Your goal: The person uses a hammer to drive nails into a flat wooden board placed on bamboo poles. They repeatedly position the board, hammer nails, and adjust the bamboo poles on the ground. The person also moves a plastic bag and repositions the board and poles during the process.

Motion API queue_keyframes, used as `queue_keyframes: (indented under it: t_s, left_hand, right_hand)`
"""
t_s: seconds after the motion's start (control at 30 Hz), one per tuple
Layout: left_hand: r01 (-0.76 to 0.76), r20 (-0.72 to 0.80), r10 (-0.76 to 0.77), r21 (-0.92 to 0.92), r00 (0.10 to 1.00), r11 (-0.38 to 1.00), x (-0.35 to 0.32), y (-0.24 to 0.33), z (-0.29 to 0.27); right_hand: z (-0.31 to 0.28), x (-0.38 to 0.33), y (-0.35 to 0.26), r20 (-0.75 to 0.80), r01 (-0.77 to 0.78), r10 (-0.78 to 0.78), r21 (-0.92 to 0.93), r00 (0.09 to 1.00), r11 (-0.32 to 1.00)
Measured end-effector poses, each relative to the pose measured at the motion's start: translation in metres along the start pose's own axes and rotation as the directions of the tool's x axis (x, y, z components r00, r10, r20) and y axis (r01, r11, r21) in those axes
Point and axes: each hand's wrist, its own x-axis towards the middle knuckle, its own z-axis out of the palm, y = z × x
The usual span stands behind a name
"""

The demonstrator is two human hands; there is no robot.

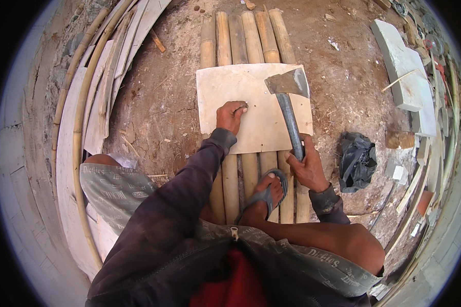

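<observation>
My right hand (308, 162) is wrapped round the lower end of the dark handle of a hatchet (291, 123). The hatchet's broad, worn steel head lies above the far right part of a pale, thin board (225, 82); I cannot tell whether it touches. On the board's middle rests my left hand (232, 116), thumb and forefinger pinched together. A tiny dark thing shows at the fingertips, too small to name. Small dark spots mark the board's surface. Beneath the board, several bamboo poles (231, 189) lie side by side, pointing away from me.
My sandalled foot (266, 194) presses on the bamboo near the board. A crumpled black plastic bag (357, 161) lies right on the dirt floor. White blocks (402, 66) and scrap line the right wall. Long planks (71, 153) and a bamboo pole (79, 112) lean along the left.
</observation>
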Motion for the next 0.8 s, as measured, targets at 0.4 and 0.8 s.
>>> queue_keyframes:
  t_s: [0.4,0.8]
  left_hand:
    - [0.033,0.037,-0.040,0.177,0.999,0.984,-0.003,0.004,-0.002]
    - [-0.021,-0.102,0.052,0.285,0.993,0.958,0.000,0.003,-0.021]
  right_hand:
    - [0.012,-0.002,-0.043,0.186,0.079,-0.003,-0.403,0.983,0.912]
    - [0.008,0.003,-0.044,0.141,0.068,-0.003,-0.456,0.990,0.888]
